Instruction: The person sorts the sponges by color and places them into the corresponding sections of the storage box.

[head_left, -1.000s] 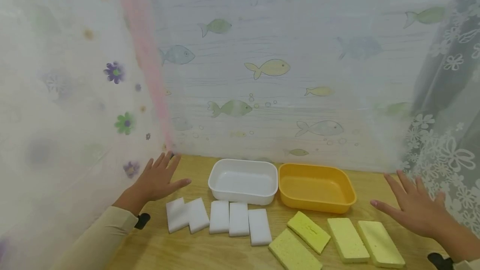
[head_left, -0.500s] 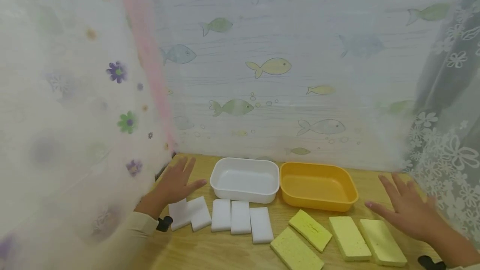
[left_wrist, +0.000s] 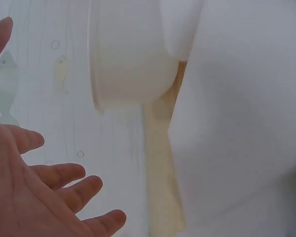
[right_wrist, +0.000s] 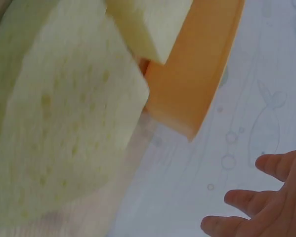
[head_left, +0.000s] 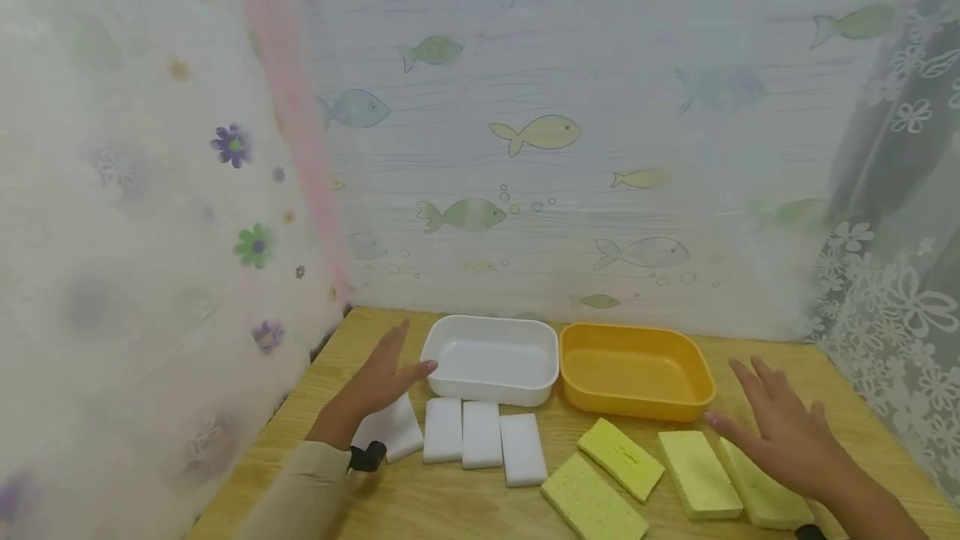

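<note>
My left hand (head_left: 377,382) hovers with spread fingers just left of a white plastic tub (head_left: 491,394), over the leftmost white sponges (head_left: 401,430). It holds nothing, and its forearm hides part of those blocks. Several more white sponges (head_left: 481,435) lie in a row in front of the tub. On the other side, my right hand (head_left: 787,432) has its fingers extended above the rightmost yellow sponge (head_left: 761,490), partly covering it. Beside that lies another yellow sponge (head_left: 697,473), with a thinner one (head_left: 621,460) and a wider one (head_left: 592,500) set at a slant. A yellow-orange tub (head_left: 637,408) stands behind them.
The two tubs stand side by side with nothing in them, near the back of the wooden table (head_left: 442,507). A fish-print curtain (head_left: 540,207) hangs behind the table. Flower-print sheeting (head_left: 150,273) closes the left side, and a lacy floral curtain (head_left: 892,332) the right.
My left hand has moved right, from the table's left edge toward the white tub, over the white sponges. My right hand has shifted left over the rightmost yellow sponge. The sponges and tubs have stayed put.
</note>
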